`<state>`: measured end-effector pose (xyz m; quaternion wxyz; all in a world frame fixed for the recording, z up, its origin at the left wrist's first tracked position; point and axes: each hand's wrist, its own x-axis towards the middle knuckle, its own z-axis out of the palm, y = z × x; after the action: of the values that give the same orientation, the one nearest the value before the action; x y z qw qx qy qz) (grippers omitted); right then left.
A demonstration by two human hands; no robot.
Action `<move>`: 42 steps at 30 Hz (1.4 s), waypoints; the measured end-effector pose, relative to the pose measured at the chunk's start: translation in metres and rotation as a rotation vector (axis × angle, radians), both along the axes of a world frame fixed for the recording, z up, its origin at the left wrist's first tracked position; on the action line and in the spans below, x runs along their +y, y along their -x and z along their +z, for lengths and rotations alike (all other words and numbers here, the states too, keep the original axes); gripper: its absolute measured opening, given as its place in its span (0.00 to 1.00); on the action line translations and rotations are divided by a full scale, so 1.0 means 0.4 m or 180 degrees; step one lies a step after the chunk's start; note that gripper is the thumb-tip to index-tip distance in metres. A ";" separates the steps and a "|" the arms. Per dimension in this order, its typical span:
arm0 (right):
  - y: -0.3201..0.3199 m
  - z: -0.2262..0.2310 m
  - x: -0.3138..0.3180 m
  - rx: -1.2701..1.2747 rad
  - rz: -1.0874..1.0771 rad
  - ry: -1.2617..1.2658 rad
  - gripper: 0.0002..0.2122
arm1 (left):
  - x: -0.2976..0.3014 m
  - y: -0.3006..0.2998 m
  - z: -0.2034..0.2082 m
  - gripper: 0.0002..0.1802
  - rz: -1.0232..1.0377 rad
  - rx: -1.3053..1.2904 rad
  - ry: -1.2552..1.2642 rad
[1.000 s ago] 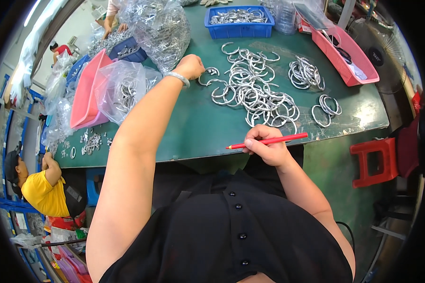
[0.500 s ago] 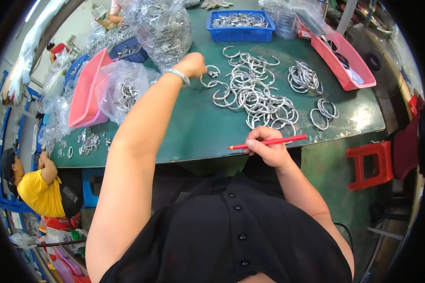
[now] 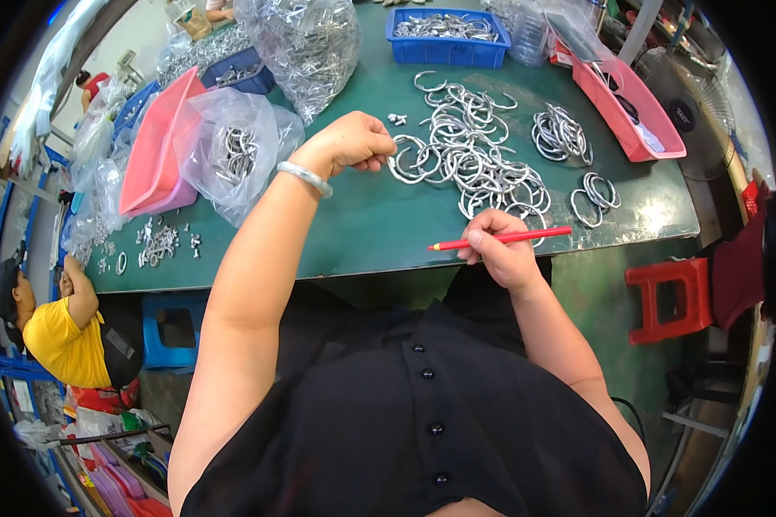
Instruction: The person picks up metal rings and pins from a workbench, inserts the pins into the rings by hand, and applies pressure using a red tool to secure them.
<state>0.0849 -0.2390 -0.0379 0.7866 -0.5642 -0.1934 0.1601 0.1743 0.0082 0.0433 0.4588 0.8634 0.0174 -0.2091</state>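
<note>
My right hand (image 3: 504, 247) is closed around a red pencil-like stick (image 3: 539, 233) with a yellowish tip, held level over the table's front edge. My left hand (image 3: 353, 140), with a pale bangle (image 3: 305, 178) on its wrist, has its fingers pinched together above the table. Its fingertips are at the left edge of a heap of silvery open ring bangles (image 3: 483, 172). Whatever those fingers grip is hidden. Just beyond them lie a few small silvery pieces (image 3: 397, 119).
A smaller bangle pile (image 3: 560, 133) and a few loose bangles (image 3: 597, 198) lie right. Blue bin (image 3: 448, 55), pink basket (image 3: 655, 155), pink tub (image 3: 151, 164) and filled plastic bags (image 3: 237, 164) stand around the green table (image 3: 336, 246). A person in yellow (image 3: 65, 345) sits far left; a red stool (image 3: 671, 297) stands right.
My left hand has drawn back toward me and slightly right. The bangle beside its fingers no longer lies there, and small pieces show beyond. My right hand still holds the red stick, slightly farther right.
</note>
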 end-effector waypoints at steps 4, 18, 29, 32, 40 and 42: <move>-0.004 0.000 -0.001 0.0101 0.0118 -0.0638 0.17 | 0.006 0.071 -0.029 0.05 0.0420 0.0111 0.1628; 0.020 0.150 0.127 0.0387 0.0150 0.0091 0.10 | -0.018 0.334 -0.073 0.04 0.0944 -0.0497 0.3210; 0.011 0.164 0.156 0.0438 0.0287 0.0536 0.08 | 0.020 0.395 -0.089 0.11 0.0958 -0.0765 0.3233; 0.009 0.163 0.163 0.0444 0.0292 0.0559 0.08 | 0.026 0.400 -0.089 0.10 0.0988 -0.0712 0.3218; -0.002 0.149 0.176 0.0890 0.0422 0.0376 0.07 | 0.038 0.405 -0.091 0.10 0.1068 -0.0520 0.3224; -0.002 0.147 0.177 0.0950 0.0451 0.0337 0.07 | 0.038 0.405 -0.092 0.10 0.1090 -0.0475 0.3237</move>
<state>0.0858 -0.1682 0.0209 0.7625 -0.5597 -0.1051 0.3070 0.0125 0.0235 0.0064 0.8463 0.5298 0.0218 -0.0515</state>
